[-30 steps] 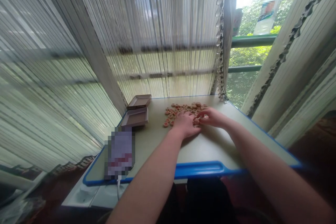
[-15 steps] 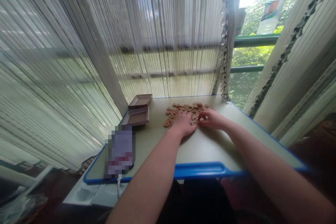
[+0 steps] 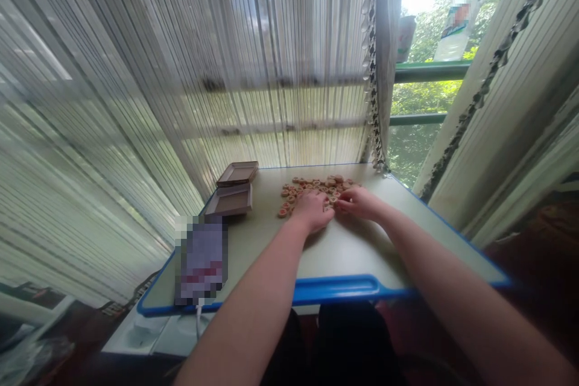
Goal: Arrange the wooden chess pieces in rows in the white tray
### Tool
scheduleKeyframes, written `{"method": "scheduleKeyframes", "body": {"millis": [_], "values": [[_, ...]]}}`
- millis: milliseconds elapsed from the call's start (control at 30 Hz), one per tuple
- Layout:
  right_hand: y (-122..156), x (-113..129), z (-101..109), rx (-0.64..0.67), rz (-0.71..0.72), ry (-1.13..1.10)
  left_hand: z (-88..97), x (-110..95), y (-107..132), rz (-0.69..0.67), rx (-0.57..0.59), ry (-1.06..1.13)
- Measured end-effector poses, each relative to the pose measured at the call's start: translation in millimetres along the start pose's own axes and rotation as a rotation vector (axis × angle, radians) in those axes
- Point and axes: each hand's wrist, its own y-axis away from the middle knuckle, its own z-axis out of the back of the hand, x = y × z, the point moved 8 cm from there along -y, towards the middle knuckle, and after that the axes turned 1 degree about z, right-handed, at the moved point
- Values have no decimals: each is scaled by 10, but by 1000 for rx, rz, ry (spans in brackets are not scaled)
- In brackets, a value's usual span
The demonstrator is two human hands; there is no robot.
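Note:
A loose cluster of round wooden xiangqi pieces (image 3: 315, 183) lies on the pale tabletop (image 3: 348, 247), some with marked faces showing. My left hand (image 3: 311, 210) rests palm-down on the near side of the cluster. Its fingers curl around a piece in front of the thumb; the hand itself covers others. Just to the right, my right hand (image 3: 359, 202) has its thumb and fingertips pinched together at a piece on the near right edge. The two hands almost touch at the fingertips.
Left of the pieces sit two shallow open box halves, a far one (image 3: 237, 174) and a nearer one (image 3: 230, 200). A blurred-out device (image 3: 202, 259) with a white cable (image 3: 199, 316) lies at the left edge. String curtains (image 3: 289, 60) hang behind the blue-rimmed table. A bottle (image 3: 459, 21) stands on the window rail.
The left fingers have drawn in from a flatter spread. The right fingers have closed from a rounder curl and moved closer to the left hand. The camera view has shifted slightly.

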Motion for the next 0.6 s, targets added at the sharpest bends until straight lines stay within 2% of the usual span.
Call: {"method": "scheduleKeyframes", "body": {"millis": [167, 300, 433, 600], "values": [[-4, -28, -9, -14, -11, 12, -18, -22, 18, -1, 35, -38], [-8, -71, 103, -125, -18, 97, -2, -73, 22, 1, 27, -35], [-9, -232, 237, -259, -120, 198, -18, -132, 27, 10, 55, -26], [-46, -319, 142, -174, -152, 212, -21, -157, 4, -7, 30, -18]]}}
